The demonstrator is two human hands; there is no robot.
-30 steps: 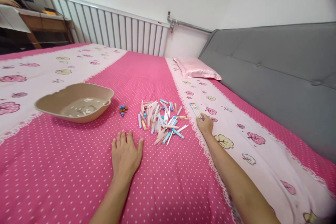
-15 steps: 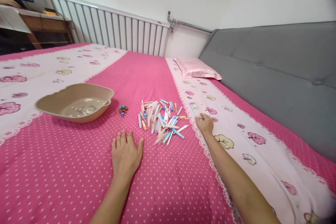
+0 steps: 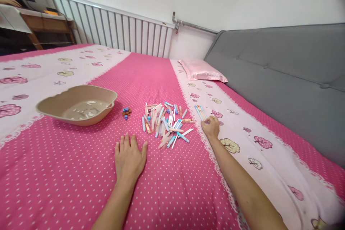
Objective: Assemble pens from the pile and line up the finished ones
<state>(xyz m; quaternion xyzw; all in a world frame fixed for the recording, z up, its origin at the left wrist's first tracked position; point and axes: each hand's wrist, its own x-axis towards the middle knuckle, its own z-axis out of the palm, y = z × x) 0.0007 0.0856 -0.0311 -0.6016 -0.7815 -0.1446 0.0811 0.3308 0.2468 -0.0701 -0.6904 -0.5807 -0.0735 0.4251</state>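
Left hand (image 3: 130, 158) flat, fingers loose, on pink dotted bedspread (image 3: 67, 172) just this side of the heap of pastel plastic pens (image 3: 165, 124), right hand (image 3: 210, 127) curled at the small neat pen row (image 3: 200, 112) right of that heap, grip impossible to tell, beige plastic tray (image 3: 54, 113) left of it

A short row of pastel pens (image 3: 200, 111), blue, orange and pink, lies side by side just right of the frame's centre, on the pale strip of the bedspread (image 3: 172, 194). Near its left, a loose pile of pens (image 3: 165, 124) lies crisscrossed on the pink dotted strip.
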